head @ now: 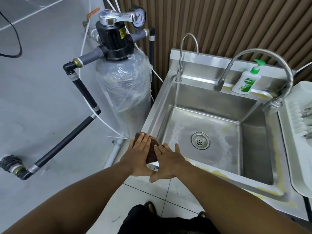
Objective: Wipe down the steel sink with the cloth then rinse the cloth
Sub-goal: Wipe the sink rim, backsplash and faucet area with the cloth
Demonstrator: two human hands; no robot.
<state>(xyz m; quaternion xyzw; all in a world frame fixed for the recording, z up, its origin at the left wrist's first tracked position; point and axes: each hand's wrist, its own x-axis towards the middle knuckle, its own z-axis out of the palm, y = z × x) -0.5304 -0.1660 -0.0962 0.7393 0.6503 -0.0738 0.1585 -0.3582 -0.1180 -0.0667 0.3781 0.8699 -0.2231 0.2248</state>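
Observation:
A dark brown cloth (152,151) lies folded on the near left corner of the steel sink (168,98). My left hand (141,154) presses flat on the cloth's left part with straight fingers. My right hand (168,162) lies flat on its right part, fingers spread toward the basin, and the two thumbs meet at the sink's front edge. The basin holds a round drain (200,140) and pale streaks on its floor. Two taps stand at the back: a slim gooseneck (181,53) and a flexible hose tap (263,54).
A green and white soap bottle (247,80) stands on the sink's back ledge. A grey filter tank (125,88) wrapped in plastic, with black pipes, stands left of the sink. A white drainer tray (302,125) sits at the right. Yellowish stains mark the sink rim.

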